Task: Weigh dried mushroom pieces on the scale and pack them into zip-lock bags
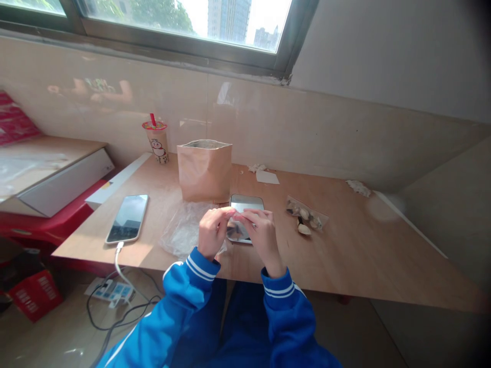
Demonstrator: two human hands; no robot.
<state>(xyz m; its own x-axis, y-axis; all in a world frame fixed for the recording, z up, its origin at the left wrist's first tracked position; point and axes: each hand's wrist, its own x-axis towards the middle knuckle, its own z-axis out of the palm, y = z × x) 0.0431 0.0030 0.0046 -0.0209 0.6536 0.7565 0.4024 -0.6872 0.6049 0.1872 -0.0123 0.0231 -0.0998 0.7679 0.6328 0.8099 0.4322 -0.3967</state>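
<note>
My left hand point(213, 227) and my right hand point(261, 232) meet fingertip to fingertip above the table's near part. Both are closed in a pinch; whatever they grip is too small or hidden to name. Beneath them lies a phone point(249, 203) with a shiny surface, partly covered by the fingers. A crumpled transparent plastic bag point(180, 230) spreads beside and under my left hand. Behind it stands a brown paper pouch point(205, 174), its top open. To the right of my right hand rest a small transparent packet point(307, 212) with shell-like pieces inside and a loose pale piece point(304, 229).
On the left, a second phone point(128, 219) is plugged into a white cable point(118, 260) that hangs over the edge to a power strip point(111, 291). A drink cup point(157, 143) with a red straw stands at the back. Crumpled tissue point(358, 188) lies far right.
</note>
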